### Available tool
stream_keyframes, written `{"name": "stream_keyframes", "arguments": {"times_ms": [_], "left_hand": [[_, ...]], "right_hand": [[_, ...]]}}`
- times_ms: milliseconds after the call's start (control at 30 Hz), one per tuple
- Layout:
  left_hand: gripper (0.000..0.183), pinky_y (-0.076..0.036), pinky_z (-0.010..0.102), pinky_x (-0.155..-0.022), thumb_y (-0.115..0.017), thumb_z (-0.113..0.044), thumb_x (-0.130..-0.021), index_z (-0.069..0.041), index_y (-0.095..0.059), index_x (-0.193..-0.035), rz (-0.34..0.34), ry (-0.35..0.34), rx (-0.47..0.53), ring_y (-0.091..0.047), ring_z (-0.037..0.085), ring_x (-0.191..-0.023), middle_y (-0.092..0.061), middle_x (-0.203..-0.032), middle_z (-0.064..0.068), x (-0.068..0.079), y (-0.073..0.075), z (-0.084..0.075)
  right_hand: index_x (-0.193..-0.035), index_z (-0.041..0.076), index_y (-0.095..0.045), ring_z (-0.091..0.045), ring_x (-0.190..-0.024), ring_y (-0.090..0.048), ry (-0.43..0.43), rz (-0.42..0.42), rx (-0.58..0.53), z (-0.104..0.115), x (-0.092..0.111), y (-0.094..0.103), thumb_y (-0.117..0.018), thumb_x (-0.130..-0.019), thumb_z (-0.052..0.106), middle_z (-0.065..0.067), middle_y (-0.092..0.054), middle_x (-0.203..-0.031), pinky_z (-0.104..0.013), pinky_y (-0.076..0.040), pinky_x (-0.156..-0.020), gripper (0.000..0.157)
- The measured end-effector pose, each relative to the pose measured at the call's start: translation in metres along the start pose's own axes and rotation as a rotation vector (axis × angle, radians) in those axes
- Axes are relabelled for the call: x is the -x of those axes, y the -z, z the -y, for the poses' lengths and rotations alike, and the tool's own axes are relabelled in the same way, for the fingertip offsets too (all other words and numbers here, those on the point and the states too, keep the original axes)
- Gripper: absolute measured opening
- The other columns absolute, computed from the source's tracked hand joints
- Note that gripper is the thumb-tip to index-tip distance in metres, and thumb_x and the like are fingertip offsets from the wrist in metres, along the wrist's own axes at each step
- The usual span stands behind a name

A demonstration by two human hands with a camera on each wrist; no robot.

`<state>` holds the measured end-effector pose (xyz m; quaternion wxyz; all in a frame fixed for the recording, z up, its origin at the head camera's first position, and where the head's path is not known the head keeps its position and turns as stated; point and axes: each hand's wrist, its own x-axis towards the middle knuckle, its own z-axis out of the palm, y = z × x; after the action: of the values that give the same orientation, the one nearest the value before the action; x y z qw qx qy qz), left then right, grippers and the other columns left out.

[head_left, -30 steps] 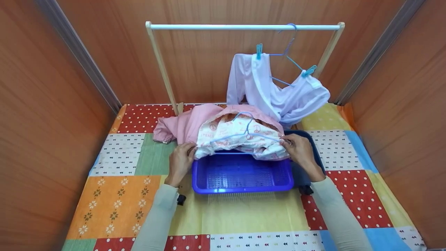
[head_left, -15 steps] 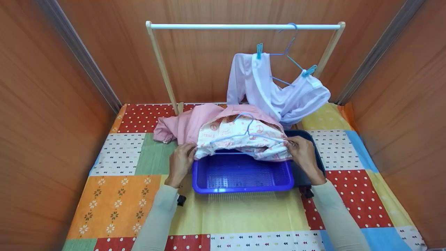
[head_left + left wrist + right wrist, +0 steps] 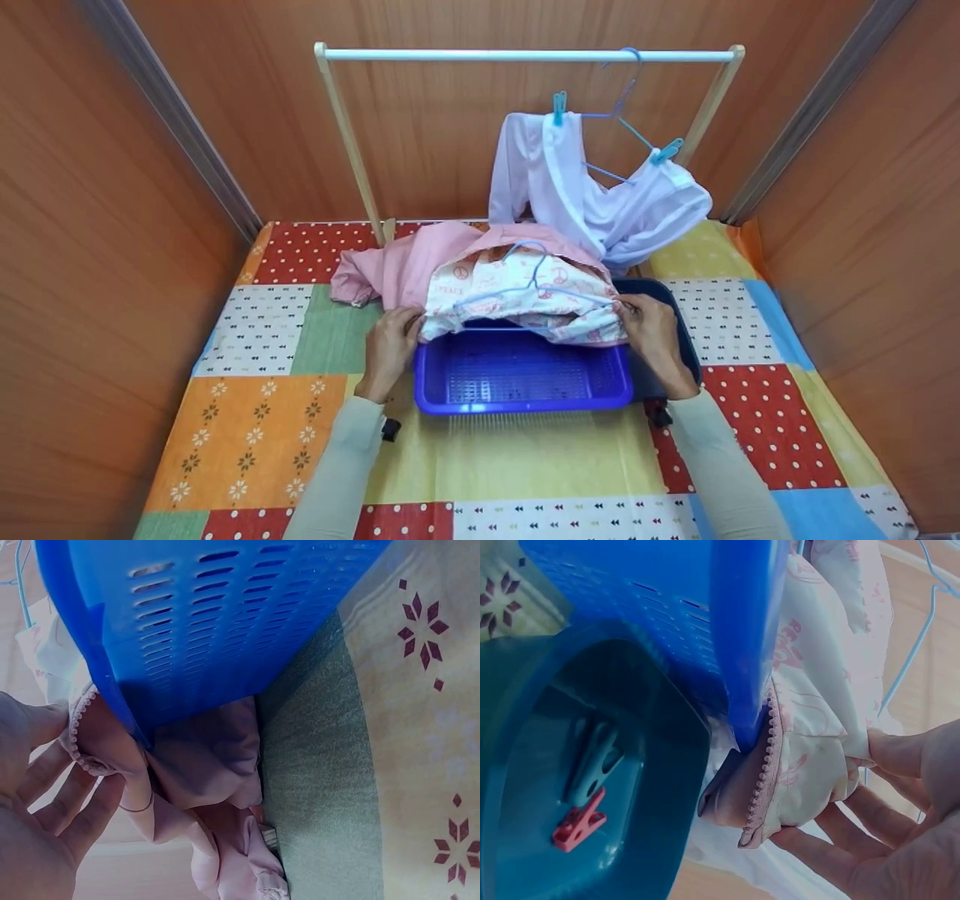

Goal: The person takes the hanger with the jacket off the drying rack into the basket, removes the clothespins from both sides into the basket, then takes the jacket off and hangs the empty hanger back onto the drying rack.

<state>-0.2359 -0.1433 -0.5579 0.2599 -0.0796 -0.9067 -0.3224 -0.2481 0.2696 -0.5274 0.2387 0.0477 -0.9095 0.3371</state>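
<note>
A pink zip jacket (image 3: 421,262) lies over the back of a blue basket (image 3: 525,375), its white printed lining (image 3: 480,283) facing up. On the lining rests a thin blue wire hanger (image 3: 491,296), hook toward the rack. My left hand (image 3: 388,349) pinches the jacket's left edge, where zipper teeth (image 3: 77,716) show in the left wrist view. At the other side my right hand (image 3: 652,341) pinches the right edge near the hanger's right end. In the right wrist view thumb and fingers grip the lining cloth (image 3: 810,772) beside the zipper.
Behind stands a rack with a white bar (image 3: 465,56). A white garment (image 3: 570,180) hangs there from a hanger with teal clothespins (image 3: 559,109). Right of the basket, a dark teal bin (image 3: 667,787) contains a red clothespin (image 3: 580,821) and a grey-green one (image 3: 596,765). Wood panels enclose the sides.
Compared with a second ago, my right hand has shifted slightly right, drawing the lining's right edge outward. My left hand and the hanger stay nearly where they were.
</note>
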Motion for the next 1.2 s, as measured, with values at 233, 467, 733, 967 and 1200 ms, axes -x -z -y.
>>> {"name": "stream_keyframes", "arguments": {"times_ms": [233,467,733,967,1200], "left_hand": [[0.01,-0.055,0.044,-0.077,-0.07,-0.015,-0.09,-0.01,-0.076,-0.097,0.012,-0.014,-0.001,-0.07,0.025,-0.091,-0.075,-0.094,0.005,0.001,0.001,-0.001],[0.012,-0.055,0.042,-0.079,-0.07,-0.011,-0.09,-0.01,-0.077,-0.1,0.006,-0.069,-0.02,-0.07,0.024,-0.093,-0.075,-0.096,0.004,-0.001,0.001,-0.003],[0.011,-0.055,0.042,-0.077,-0.069,-0.01,-0.09,-0.009,-0.077,-0.097,0.002,-0.081,-0.044,-0.07,0.024,-0.092,-0.075,-0.094,0.005,-0.002,0.0,-0.002],[0.01,-0.055,0.042,-0.076,-0.069,-0.008,-0.089,-0.008,-0.076,-0.096,-0.01,-0.08,-0.019,-0.07,0.025,-0.089,-0.075,-0.092,0.006,0.0,-0.003,-0.002],[0.011,-0.056,0.042,-0.078,-0.069,-0.008,-0.089,-0.008,-0.077,-0.097,-0.013,-0.077,-0.027,-0.071,0.025,-0.09,-0.075,-0.095,0.006,0.001,0.0,-0.002]], "right_hand": [[-0.093,0.002,-0.078,-0.032,-0.081,-0.071,0.028,-0.04,-0.017,-0.001,0.002,-0.002,-0.075,-0.084,0.007,-0.016,-0.075,-0.089,-0.046,-0.054,-0.072,0.011],[-0.093,0.002,-0.077,-0.022,-0.067,-0.061,0.022,-0.062,0.002,-0.003,0.004,-0.003,-0.073,-0.086,0.005,-0.014,-0.073,-0.081,-0.035,-0.044,-0.062,0.009],[-0.096,0.002,-0.077,-0.022,-0.074,-0.067,-0.044,-0.062,-0.034,-0.006,0.006,-0.002,-0.071,-0.087,0.004,-0.014,-0.075,-0.089,-0.02,-0.044,-0.064,0.011],[-0.095,0.004,-0.078,-0.021,-0.07,-0.063,-0.075,-0.096,-0.024,-0.006,0.009,0.0,-0.074,-0.085,0.007,-0.013,-0.075,-0.086,-0.028,-0.045,-0.064,0.011],[-0.095,0.003,-0.077,-0.027,-0.07,-0.064,-0.085,-0.112,0.001,-0.002,0.014,-0.002,-0.073,-0.085,0.006,-0.016,-0.073,-0.084,-0.044,-0.048,-0.067,0.011]]}}
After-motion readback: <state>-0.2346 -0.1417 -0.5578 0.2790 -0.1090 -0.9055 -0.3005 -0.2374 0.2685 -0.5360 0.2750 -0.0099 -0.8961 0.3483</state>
